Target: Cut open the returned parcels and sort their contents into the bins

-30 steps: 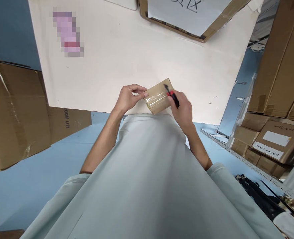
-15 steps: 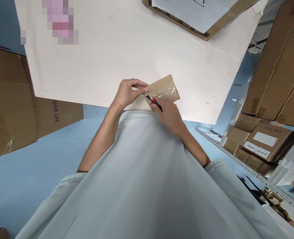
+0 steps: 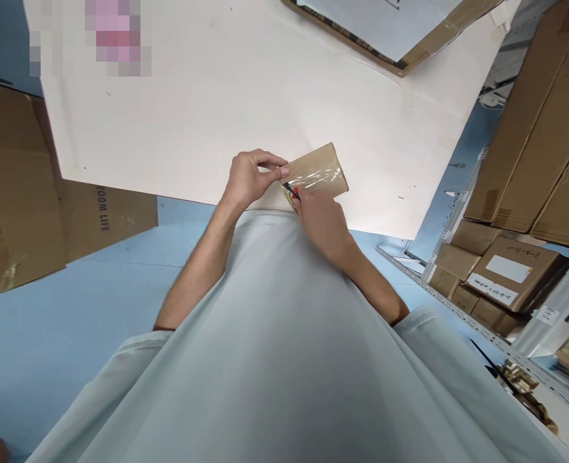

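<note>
Blue flooring (image 3: 96, 308) surrounds a white tabletop (image 3: 192, 122). Taking the small cardboard packet (image 3: 319, 167) as the clock's hub, a large carton (image 3: 14, 193) stands at 9 o'clock, a pink pixelated patch (image 3: 113, 32) shows at 10, a box bearing a white sheet (image 3: 361, 26) sits at 1, and metal shelving (image 3: 537, 337) with stacked cartons (image 3: 501, 270) fills 3 to 4.

At the tabletop's near edge, just beyond the person's pale shirt (image 3: 284, 308), the packet's long axis runs from 8 to 2 o'clock, glossy clear tape (image 3: 317, 180) along it. The left hand (image 3: 250, 177) pinches its 8 o'clock end narrowly, thumb on top. The right hand (image 3: 325, 222) grips a black-and-red cutter (image 3: 294, 193), tip toward 10 o'clock; I cannot tell how deep it goes.
</note>
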The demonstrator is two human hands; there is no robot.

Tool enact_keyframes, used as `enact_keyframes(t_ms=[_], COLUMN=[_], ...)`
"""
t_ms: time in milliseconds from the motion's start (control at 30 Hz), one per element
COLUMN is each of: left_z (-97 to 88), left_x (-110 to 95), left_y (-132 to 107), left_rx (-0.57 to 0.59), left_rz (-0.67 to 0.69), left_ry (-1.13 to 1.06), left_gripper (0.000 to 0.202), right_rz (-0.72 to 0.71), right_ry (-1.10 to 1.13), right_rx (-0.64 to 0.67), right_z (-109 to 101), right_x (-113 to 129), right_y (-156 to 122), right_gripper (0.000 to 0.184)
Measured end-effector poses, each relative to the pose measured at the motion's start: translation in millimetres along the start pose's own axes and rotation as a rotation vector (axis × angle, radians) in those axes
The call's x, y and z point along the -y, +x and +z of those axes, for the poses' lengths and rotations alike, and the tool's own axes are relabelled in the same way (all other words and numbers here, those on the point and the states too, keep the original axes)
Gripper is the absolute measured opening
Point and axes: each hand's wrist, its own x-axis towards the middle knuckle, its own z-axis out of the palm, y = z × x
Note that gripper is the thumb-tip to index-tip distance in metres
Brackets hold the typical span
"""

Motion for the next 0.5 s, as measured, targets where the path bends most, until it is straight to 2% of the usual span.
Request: enact_keyframes(t_ms=[133, 500], left_z=[1.6, 5.3], left_x=[2, 14], left_y=[-1, -6], left_rx=[-0.009, -0.01], left_rz=[0.003, 0.007], left_ry=[0.004, -0.011], left_gripper=[0.021, 0.022], right_rz=[-0.035, -0.02], right_ry=[-0.046, -0.009], right_rx=[0.032, 0.068], right_z=[3, 11], right_x=[-4, -15], right_y=[-7, -20], right_gripper=[0.051, 0.046])
